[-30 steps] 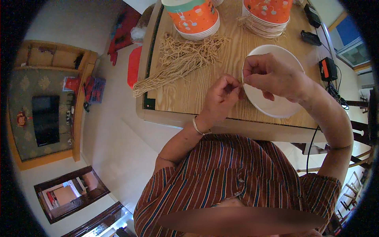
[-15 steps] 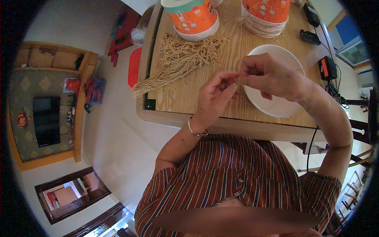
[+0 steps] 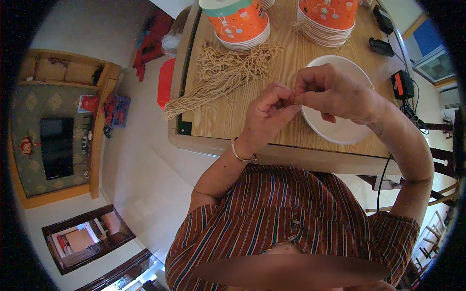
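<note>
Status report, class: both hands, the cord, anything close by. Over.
Left hand, right hand: pinching close together, anything held too small to tell. Cord bundle on table. White bowl under right hand.

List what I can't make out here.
Anything pinched between left hand and right hand, head view: too small, fingers cover it.
White bowl, head view: part of its inside, covered by right hand.
Left orange stack and right orange stack, head view: tops cut off by upper edge.
</note>
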A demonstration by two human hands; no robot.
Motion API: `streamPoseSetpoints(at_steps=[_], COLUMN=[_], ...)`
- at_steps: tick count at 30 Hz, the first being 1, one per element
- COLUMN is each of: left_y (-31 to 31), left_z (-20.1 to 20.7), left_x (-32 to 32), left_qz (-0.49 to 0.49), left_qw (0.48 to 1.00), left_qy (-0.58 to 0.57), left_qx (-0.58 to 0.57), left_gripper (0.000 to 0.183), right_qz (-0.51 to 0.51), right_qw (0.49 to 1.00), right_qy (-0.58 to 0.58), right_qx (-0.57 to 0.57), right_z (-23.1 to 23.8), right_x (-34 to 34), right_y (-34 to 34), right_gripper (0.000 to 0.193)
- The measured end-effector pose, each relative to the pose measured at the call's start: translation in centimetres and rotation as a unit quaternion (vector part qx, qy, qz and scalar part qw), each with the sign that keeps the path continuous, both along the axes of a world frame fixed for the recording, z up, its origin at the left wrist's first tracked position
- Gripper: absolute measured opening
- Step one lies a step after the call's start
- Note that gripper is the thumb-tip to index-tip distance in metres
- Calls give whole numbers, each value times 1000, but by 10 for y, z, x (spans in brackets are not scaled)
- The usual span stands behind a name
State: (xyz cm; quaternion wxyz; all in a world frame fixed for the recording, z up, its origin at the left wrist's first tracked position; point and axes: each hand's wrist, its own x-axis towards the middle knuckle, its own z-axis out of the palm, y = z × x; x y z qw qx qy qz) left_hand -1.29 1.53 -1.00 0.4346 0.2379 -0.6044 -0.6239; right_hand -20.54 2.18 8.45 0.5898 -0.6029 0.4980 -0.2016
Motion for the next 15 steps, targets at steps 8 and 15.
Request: streamPoseSetpoints(at_steps=[8,15], left_y=[-4,-12], left_z=[-1,-10], left_x=[-3,-3], left_qz=[-3,19], left_qw=[1000,993], left_qy=[20,9], left_qx=[-11,-117], left_gripper=[12,12], right_qz=[-4,-23], right_qw=[999,998], right_qy=[31,30], right_qx=[-14,-43], right_z=[10,7], right_x=[3,7], right_y=[3,8], right_gripper=[25,9])
